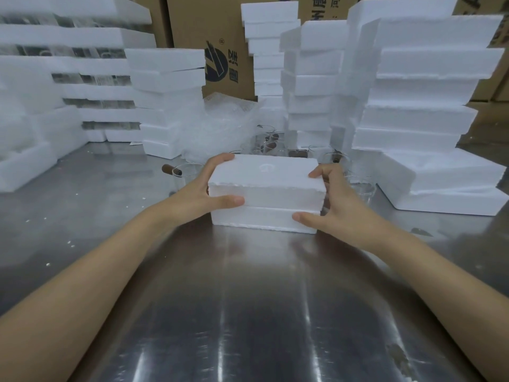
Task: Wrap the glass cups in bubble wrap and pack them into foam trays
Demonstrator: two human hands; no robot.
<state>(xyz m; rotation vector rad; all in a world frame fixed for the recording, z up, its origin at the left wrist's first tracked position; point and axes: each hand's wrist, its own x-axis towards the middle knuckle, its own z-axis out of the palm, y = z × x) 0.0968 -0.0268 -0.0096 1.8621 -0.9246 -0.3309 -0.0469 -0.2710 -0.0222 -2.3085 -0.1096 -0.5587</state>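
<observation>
We hold a closed pair of foam trays (pixel 265 194) between both hands at the middle of the steel table (pixel 248 312): our left hand (pixel 205 188) clasps the left end, thumb along the seam, and our right hand (pixel 330 199) clasps the right end, thumb on the lower half. The upper tray sits on the lower one, slightly askew. Whatever lies inside is hidden. Unwrapped glass cups (pixel 268 142) wait just behind, beside a heap of bubble wrap (pixel 217 125), flanked by foam stacks (pixel 413 106). We judge this the closing step; next, squaring the halves and setting the pack aside calls for even, gentle pressure.
</observation>
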